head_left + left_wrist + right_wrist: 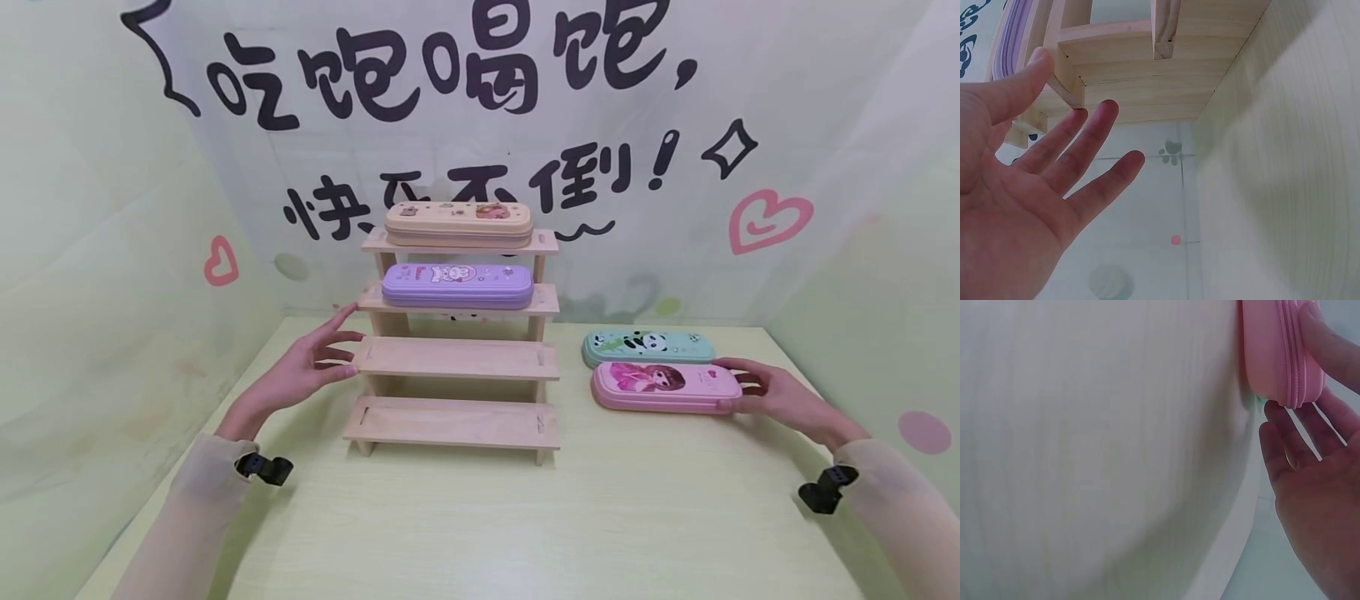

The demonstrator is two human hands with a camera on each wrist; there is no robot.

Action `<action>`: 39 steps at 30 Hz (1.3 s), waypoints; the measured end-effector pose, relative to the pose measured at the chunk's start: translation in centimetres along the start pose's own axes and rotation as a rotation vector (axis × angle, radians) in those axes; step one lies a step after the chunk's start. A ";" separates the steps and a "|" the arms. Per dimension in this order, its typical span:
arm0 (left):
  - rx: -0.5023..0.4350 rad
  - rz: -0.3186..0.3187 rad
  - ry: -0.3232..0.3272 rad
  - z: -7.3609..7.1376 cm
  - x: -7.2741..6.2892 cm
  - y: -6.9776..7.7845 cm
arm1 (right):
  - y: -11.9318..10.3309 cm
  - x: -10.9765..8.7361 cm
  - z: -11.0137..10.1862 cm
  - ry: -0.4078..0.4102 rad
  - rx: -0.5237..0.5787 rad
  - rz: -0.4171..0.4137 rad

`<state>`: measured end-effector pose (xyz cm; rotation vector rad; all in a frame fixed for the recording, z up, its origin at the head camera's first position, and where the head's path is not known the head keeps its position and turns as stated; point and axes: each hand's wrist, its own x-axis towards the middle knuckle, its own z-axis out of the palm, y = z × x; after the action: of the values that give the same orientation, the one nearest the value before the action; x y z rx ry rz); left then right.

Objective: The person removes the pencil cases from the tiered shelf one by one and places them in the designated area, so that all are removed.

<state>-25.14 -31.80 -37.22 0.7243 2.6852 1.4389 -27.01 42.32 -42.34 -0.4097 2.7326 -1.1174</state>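
Note:
With spread fingers, my left hand (306,367) touches the left side of a stepped wooden rack (453,358). The left wrist view has its fingertips (1107,111) right at the rack's edge. On the top step lies a beige pencil case (459,225), and a purple pencil case (457,286) rests on the step below it. My right hand (787,402) pinches the right end of a pink pencil case (667,388), thumb on the near side and fingers behind. In the right wrist view its zip (1297,356) shows beside the thumb.
Just behind the pink case lies a mint-green pencil case (648,346) with a panda on it, to the right of the rack. The pale table (480,525) meets a printed wall sheet (480,150) at the back. Each wrist wears a black camera (264,468).

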 end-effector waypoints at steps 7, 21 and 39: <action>-0.002 0.000 -0.001 -0.1 0.0 0.2 | 0.1 0.0 0.0 -0.003 -0.029 0.011; 0.019 -0.002 0.001 -0.2 -0.1 0.1 | -0.2 -0.2 -0.3 -0.008 -0.005 -0.001; 0.009 0.002 -0.005 0.0 0.0 0.0 | 0.0 -0.3 -0.1 0.000 -0.008 0.001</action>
<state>-25.14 -31.86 -37.22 0.7295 2.6897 1.4251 -26.76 42.44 -42.22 -0.4098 2.7374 -1.1069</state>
